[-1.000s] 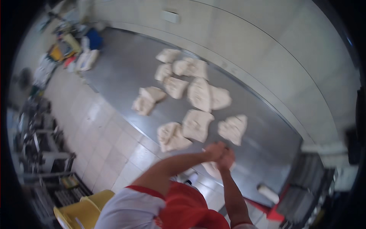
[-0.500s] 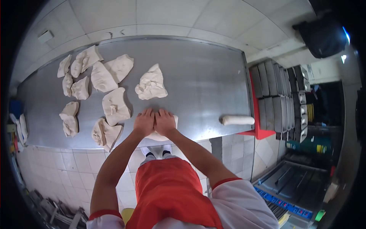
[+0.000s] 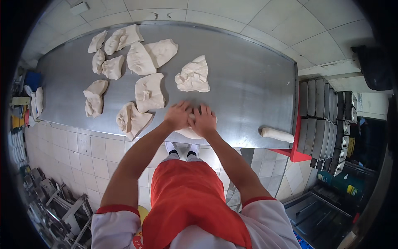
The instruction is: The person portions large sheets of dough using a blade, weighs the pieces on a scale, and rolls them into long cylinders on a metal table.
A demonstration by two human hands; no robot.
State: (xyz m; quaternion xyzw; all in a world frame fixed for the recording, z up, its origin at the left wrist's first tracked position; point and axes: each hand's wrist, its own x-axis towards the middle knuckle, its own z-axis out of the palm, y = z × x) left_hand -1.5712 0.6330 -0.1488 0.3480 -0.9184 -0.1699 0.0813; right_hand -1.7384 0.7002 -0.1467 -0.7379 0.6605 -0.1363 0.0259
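Your left hand and right hand lie together on dough, mid-frame, fingers extended, probably to spread weight evenly.

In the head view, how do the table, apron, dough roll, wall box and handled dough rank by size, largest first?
1. Table
2. Apron
3. Dough roll
4. Wall box
Handled dough: partly hidden, so not ranked.

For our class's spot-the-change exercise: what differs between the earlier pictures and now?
The left hand and right hand have parted slightly, showing dough between them; the right's fingers have spread. The view has shifted. Unchanged: both hands on that dough, the other dough pieces and the dough roll on the table.
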